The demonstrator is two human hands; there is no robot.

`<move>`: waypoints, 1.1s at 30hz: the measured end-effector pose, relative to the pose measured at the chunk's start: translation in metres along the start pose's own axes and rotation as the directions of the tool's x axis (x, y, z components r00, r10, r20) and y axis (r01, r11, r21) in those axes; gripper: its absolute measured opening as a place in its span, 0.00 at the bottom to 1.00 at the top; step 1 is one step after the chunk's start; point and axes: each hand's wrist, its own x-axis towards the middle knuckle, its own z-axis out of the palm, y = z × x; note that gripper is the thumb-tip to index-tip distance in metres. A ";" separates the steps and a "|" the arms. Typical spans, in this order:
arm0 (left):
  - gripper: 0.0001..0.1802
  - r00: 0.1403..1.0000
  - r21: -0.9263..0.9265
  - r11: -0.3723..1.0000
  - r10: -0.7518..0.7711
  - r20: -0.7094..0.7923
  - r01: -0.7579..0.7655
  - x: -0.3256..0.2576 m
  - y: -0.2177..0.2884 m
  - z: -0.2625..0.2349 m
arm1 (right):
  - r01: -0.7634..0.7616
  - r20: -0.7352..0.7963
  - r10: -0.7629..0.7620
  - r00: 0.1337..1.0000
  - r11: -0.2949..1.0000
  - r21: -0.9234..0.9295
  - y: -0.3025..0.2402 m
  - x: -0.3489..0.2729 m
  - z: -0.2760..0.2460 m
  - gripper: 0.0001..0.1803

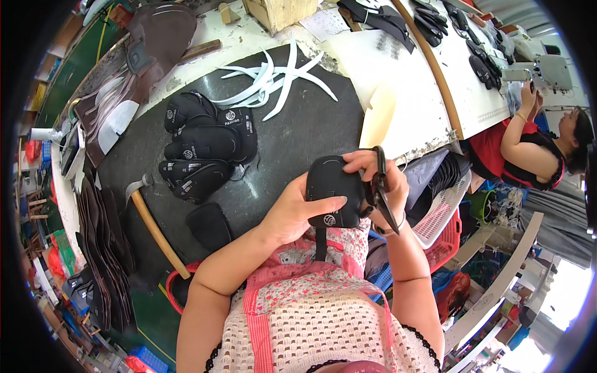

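Observation:
In front of my lap, a black padded piece (pixel 334 183) with rounded corners and a small white print is held up by both hands. My left hand (pixel 289 214) grips its left side, thumb across the front. My right hand (pixel 388 183) pinches its upper right edge and also holds black scissors (pixel 387 212), blades pointing down. Whether the blades are apart is hard to tell. A heap of similar black padded pieces (pixel 205 144) lies on the dark work mat (pixel 298 133) to the left. One more black piece (pixel 209 225) rests nearer my left forearm.
White strips (pixel 273 84) lie at the mat's far side. Left of the heap are a wooden-handled hammer (pixel 155 230) and stacked brown sheets (pixel 102 248). A cream curved piece (pixel 377 118) lies beyond my right hand. At right stand plastic baskets (pixel 444 208) and a co-worker (pixel 522 149).

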 end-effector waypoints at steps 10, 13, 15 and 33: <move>0.19 0.942 -0.024 0.949 0.308 -0.132 -0.314 -0.006 -0.012 -0.013 | -0.606 0.392 0.533 0.750 0.791 0.086 -0.010 -0.071 -0.006 0.42; 0.19 0.946 -0.004 0.952 0.303 -0.118 -0.305 -0.006 -0.014 -0.012 | -0.543 0.329 0.484 0.811 0.832 0.114 -0.011 -0.075 0.001 0.43; 0.19 0.945 -0.006 0.951 0.306 -0.117 -0.309 -0.007 -0.015 -0.010 | -0.580 0.338 0.516 0.787 0.806 0.118 -0.015 -0.072 0.000 0.42; 0.18 0.972 0.038 0.976 0.216 -0.092 -0.213 -0.009 -0.016 -0.014 | -0.587 0.265 0.577 0.773 0.808 -0.050 -0.021 -0.085 0.003 0.37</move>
